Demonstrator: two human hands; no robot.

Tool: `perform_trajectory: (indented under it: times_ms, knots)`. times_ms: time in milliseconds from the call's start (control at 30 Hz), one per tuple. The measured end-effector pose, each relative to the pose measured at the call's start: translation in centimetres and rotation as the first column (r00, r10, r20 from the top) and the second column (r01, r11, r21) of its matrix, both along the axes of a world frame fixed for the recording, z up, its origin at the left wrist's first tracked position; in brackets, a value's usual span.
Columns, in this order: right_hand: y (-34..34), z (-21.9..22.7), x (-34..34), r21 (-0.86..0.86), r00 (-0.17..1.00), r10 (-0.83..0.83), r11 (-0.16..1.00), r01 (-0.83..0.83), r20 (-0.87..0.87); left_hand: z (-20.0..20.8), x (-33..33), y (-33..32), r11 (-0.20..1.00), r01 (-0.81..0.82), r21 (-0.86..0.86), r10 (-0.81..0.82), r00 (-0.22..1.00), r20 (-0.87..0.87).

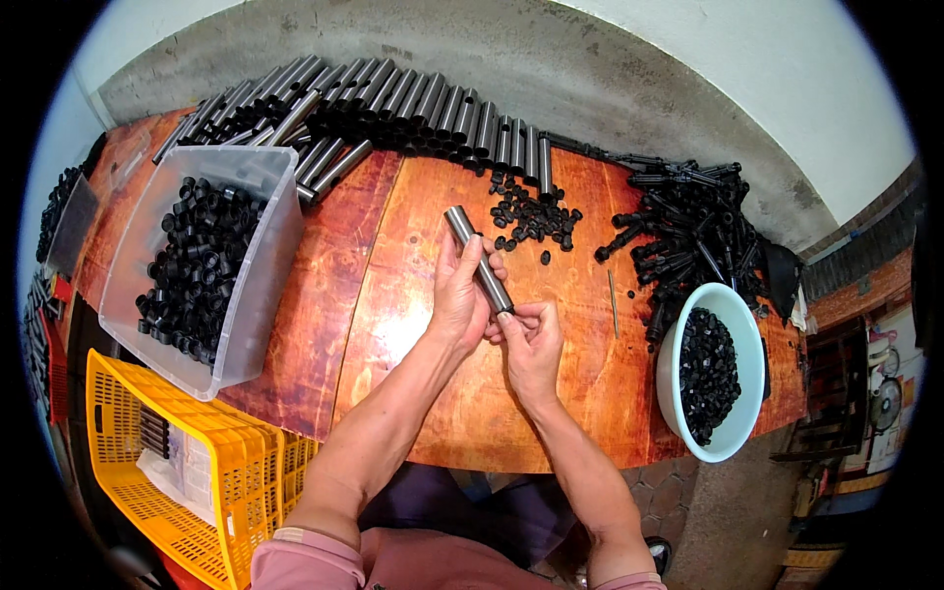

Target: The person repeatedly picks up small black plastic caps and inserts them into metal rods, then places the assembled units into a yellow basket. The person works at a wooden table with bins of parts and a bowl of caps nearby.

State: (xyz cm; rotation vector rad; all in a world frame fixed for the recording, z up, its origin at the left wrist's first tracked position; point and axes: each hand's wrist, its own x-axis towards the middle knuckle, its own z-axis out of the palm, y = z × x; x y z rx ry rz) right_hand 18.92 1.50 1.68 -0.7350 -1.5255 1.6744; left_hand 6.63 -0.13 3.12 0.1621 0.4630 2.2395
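Observation:
A shiny metal tube (461, 226) is held tilted over the middle of the table, its upper end leaning to the left. My left hand (456, 295) is closed around its middle, thumb along the upper side. At the tube's lower end, which looks black, my right hand (533, 352) pinches with thumb and fingers. Whether that black end is a separate cap is hidden by the fingers. Just beyond the hands lie small loose black plastic pieces (536, 216) on the table.
More metal tubes (423, 98) are stacked along the wall behind the wooden table (383, 295). At left stands a clear bin (265, 305) of black caps, with a yellow crate (231, 492) below. Black rod-like parts (688, 221) are heaped at right, near a pale blue basin (755, 369) of small black pieces.

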Motion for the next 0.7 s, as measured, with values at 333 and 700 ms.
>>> perform_trajectory:
  times_ms: [333, 700]
  knots:
    - [-0.5, 0.8, 0.0, 0.144, 0.991, -0.014, 0.99, -0.005, 0.134, -0.1, 0.0, -0.6, 1.0, 0.012, -0.017, -0.012, 1.0, 0.001]
    - [-0.9, 1.0, -0.1, 0.758, 0.978, -0.131, 0.651, -0.038, 0.162, -0.2, -2.9, -1.3, 0.993, 0.093, 0.071, -0.102, 0.987, 0.125]
